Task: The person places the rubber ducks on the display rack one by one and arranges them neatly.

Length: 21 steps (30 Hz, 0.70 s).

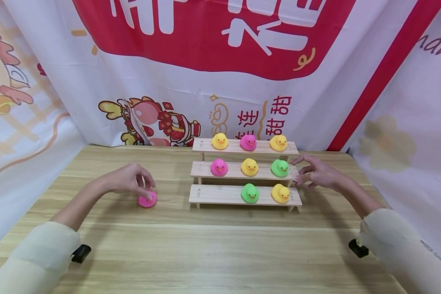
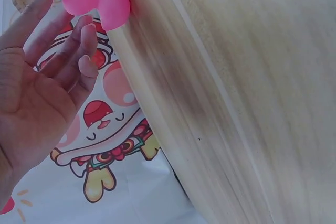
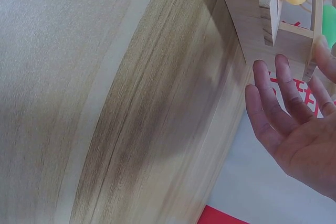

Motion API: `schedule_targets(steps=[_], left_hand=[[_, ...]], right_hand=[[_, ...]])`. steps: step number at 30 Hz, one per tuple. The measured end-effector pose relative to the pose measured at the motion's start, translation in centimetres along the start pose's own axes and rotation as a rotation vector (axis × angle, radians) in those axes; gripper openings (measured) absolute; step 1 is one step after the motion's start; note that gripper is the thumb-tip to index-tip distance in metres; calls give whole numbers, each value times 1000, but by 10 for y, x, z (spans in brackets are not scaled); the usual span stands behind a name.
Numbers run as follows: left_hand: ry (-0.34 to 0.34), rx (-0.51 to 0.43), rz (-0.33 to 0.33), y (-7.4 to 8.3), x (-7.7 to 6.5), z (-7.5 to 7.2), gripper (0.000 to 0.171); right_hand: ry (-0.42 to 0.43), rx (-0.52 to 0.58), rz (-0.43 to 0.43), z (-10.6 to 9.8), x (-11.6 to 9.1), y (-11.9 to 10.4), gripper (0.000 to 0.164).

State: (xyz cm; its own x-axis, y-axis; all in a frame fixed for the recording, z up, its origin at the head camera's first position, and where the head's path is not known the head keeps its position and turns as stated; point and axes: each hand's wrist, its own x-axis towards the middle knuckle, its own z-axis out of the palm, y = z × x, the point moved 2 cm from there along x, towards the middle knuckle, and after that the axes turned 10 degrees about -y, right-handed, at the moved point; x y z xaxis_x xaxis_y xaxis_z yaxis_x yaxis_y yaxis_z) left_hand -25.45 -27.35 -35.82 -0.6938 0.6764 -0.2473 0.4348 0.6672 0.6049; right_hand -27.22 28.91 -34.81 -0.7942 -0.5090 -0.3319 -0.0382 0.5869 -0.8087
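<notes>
My left hand hovers at a pink rubber duck on the table, its thumb overlapping the duck's face. In the left wrist view the pink duck appears beyond loosely bent fingers, with a gap to the thumb tip. My right hand is at the right end of a three-tier wooden display stand. Its thumb and index finger straddle the middle tier's end. In the right wrist view the thumb lies against the stand's edge, and the other fingers hang loose, palm showing.
The top tier bears yellow, pink and yellow ducks. On the middle tier sit pink, yellow and green ones. Below, green and yellow ducks stand centre and right. A printed cloth hangs behind the table.
</notes>
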Motion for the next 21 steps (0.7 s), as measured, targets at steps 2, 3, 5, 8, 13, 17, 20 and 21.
schedule_targets(steps=[2, 3, 5, 8, 13, 17, 20, 21], left_hand=[[-21, 1, -9, 0, 0, 1, 26], [-31, 2, -12, 0, 0, 2, 24], [-48, 1, -23, 0, 0, 2, 22], [-58, -4, -33, 0, 0, 3, 20], [-64, -12, -44, 1, 1, 3, 18], [-64, -10, -50, 2, 1, 3, 17], [-61, -9, -51, 2, 2, 2, 16], [-58, -9, -53, 2, 2, 2, 16]], right_hand=[[0, -1, 2, 0, 0, 0, 54], [1, -1, 1, 0, 0, -1, 54], [2, 1, -1, 0, -1, -1, 54], [5, 3, -3, 0, -1, -1, 54], [5, -8, -4, 0, -1, -1, 53], [5, -8, -2, 0, -1, -1, 53], [7, -7, 2, 0, -1, -1, 54], [6, -6, 1, 0, -1, -1, 54]])
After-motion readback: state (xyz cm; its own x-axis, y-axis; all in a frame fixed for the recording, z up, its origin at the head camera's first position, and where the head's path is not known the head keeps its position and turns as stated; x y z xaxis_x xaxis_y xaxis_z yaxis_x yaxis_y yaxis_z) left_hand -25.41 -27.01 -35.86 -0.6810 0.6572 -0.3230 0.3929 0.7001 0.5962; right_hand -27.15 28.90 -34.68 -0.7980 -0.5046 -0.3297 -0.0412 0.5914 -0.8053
